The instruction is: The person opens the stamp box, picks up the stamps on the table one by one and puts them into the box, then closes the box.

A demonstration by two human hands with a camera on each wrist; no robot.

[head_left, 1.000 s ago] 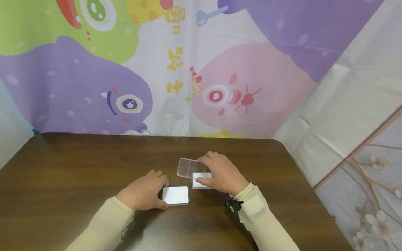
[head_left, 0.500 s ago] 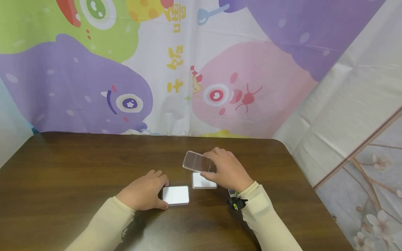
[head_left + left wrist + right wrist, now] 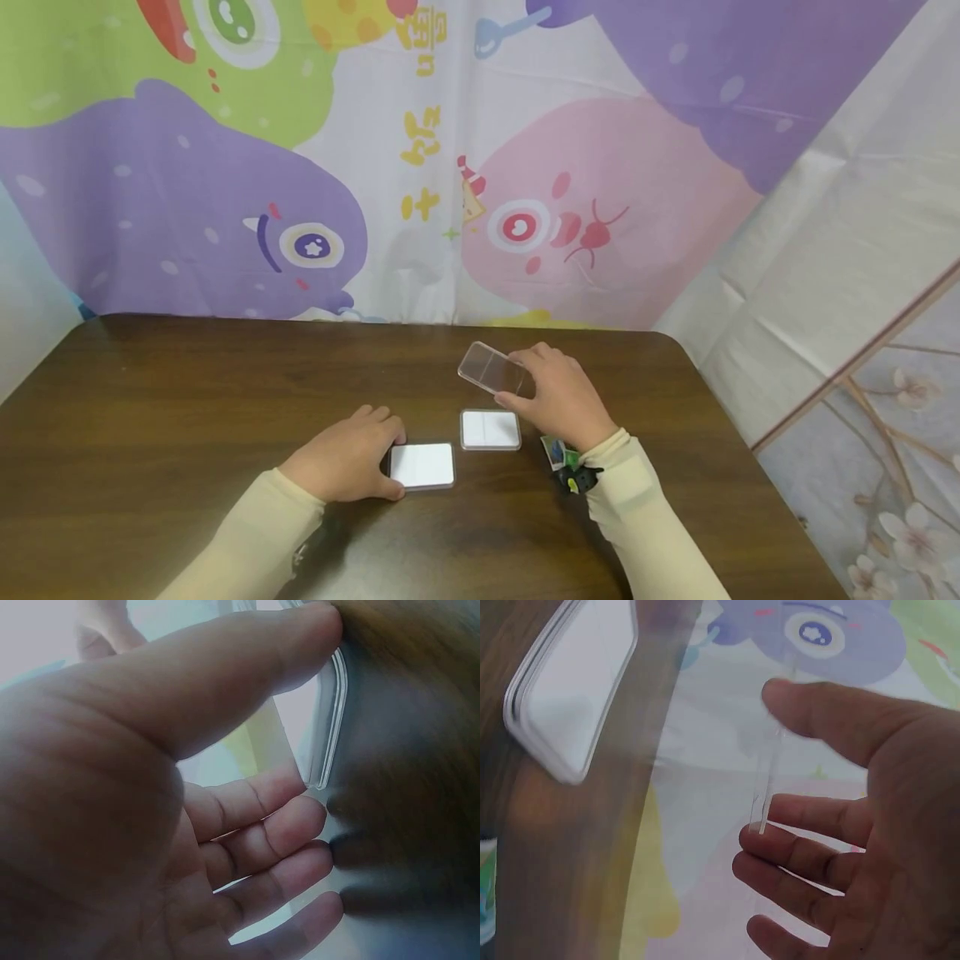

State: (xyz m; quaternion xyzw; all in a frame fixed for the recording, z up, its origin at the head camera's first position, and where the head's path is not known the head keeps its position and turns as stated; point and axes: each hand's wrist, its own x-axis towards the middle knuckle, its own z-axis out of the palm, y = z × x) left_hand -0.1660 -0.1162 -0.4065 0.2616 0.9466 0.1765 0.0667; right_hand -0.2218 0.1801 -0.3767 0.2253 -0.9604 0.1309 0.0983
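My left hand (image 3: 348, 458) grips the left end of a flat clear plastic case (image 3: 423, 467) with a white face, which lies on the table. In the left wrist view the thumb lies over the case's edge (image 3: 332, 724), with a fingertip at its other side. My right hand (image 3: 562, 396) pinches a clear plastic lid (image 3: 483, 367) between thumb and fingers, tilted and raised above the table. The right wrist view shows this lid (image 3: 765, 776) nearly edge-on. Just below it on the table lies a second white-faced case (image 3: 490, 430), which neither hand touches.
A small colourful printed item (image 3: 557, 452) lies by the right wrist, partly hidden by the black device (image 3: 577, 479) there. The brown wooden table (image 3: 187, 375) ends at a cartoon-printed cloth (image 3: 412, 275) behind. A pale sheet stands along the right side.
My right hand has carried the clear lid up, back and to the right, off the second case, which now shows fully. The left hand and its case have stayed put.
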